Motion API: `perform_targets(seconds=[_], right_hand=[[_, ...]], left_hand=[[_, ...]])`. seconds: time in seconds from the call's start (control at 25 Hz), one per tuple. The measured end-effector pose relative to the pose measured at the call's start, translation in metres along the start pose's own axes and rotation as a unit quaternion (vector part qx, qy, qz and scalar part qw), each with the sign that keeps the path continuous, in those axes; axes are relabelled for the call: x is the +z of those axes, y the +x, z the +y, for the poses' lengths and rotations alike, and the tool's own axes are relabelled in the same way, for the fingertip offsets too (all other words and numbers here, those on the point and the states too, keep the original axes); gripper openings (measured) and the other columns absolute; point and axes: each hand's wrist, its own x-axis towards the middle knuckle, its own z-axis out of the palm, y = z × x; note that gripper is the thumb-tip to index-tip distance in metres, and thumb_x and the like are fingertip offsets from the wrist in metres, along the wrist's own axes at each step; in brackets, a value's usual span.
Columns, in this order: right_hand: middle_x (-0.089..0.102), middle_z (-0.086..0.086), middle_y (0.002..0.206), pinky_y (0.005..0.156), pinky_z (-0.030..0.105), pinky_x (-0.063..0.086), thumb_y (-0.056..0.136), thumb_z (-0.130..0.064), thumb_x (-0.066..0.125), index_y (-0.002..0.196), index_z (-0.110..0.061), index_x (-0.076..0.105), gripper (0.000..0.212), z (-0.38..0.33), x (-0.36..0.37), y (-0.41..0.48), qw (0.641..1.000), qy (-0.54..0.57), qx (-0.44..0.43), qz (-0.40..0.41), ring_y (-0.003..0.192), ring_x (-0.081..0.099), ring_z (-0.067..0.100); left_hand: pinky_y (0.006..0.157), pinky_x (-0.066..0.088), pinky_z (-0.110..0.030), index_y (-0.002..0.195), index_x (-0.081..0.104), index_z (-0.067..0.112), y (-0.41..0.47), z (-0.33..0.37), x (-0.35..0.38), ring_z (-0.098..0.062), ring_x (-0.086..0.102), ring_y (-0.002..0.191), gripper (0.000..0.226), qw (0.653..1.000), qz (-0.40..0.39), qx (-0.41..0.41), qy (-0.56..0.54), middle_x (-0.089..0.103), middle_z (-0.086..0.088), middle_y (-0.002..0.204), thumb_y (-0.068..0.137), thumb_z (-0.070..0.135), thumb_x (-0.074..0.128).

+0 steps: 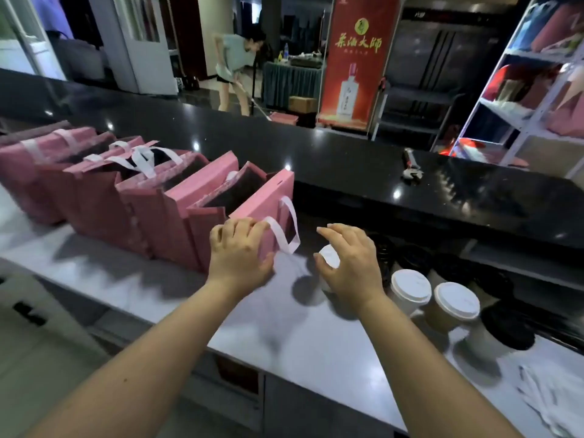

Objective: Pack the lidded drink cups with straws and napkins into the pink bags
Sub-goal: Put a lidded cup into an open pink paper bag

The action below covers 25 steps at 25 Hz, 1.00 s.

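Note:
A row of pink bags with white handles stands along the grey counter; the nearest pink bag is open at the top. My left hand grips that bag's front corner beside its white handle. My right hand hovers with fingers spread over a white-lidded cup, and whether it touches the lid is unclear. Two more lidded cups stand to the right. Wrapped straws and napkins lie at the counter's near right.
Black lids or coils sit behind the cups under a raised black bar top, which carries a small tool. A person mops the floor beyond the bar. White shelves stand at the far right.

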Motion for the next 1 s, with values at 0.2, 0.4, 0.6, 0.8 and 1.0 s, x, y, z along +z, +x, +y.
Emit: perform_targets(seconds=[0.2,0.4,0.6,0.8,1.0], right_hand=[[0.063,0.003,0.113,0.088,0.041,0.046,0.072,-0.026,0.067,0.115,-0.016,0.066,0.044,-0.020,0.038,0.005,0.999,0.018,0.014,-0.029,0.101,0.056,0.026],[0.061,0.002,0.118,0.092,0.044,0.046,0.074,-0.022,0.072,0.120,-0.018,0.063,0.047,-0.032,0.058,0.013,0.996,0.041,0.033,-0.067,0.107,0.053,0.026],[0.059,0.001,0.121,0.090,0.043,0.047,0.075,-0.021,0.075,0.125,-0.020,0.060,0.052,-0.045,0.066,0.018,0.995,0.035,0.025,-0.095,0.110,0.051,0.026],[0.055,0.002,0.127,0.095,0.046,0.045,0.076,-0.022,0.075,0.127,-0.021,0.057,0.054,-0.057,0.070,0.012,0.991,0.057,0.030,-0.120,0.114,0.048,0.026],[0.053,0.010,0.131,0.096,0.043,0.043,0.075,-0.018,0.075,0.125,-0.021,0.060,0.053,-0.087,0.081,0.015,0.994,0.047,0.006,-0.094,0.115,0.049,0.032]], left_hand=[[0.095,0.032,-0.048,0.130,0.053,0.019,0.013,-0.026,0.012,-0.032,0.043,0.118,0.058,0.997,-0.006,-0.071,0.031,0.054,-0.008,0.130,0.077,0.036,0.068],[0.104,0.014,-0.047,0.116,0.061,0.027,0.038,-0.059,0.021,-0.028,0.026,0.134,0.028,0.989,-0.085,-0.118,0.030,0.046,0.004,0.141,0.090,0.037,0.059],[0.102,0.013,-0.046,0.073,0.071,0.024,0.021,-0.056,0.026,-0.029,0.042,0.120,0.009,1.000,0.026,-0.004,0.003,0.065,0.003,0.111,0.073,0.031,0.076],[0.099,0.018,-0.044,0.080,0.073,0.030,0.002,-0.044,0.016,-0.020,0.047,0.108,0.007,0.994,0.073,0.050,-0.060,0.065,0.009,0.096,0.075,0.030,0.077],[0.097,0.020,-0.040,0.101,0.072,0.033,-0.004,-0.084,0.000,-0.018,0.051,0.109,0.024,0.995,0.047,0.059,-0.057,0.066,0.011,0.107,0.077,0.030,0.071]])
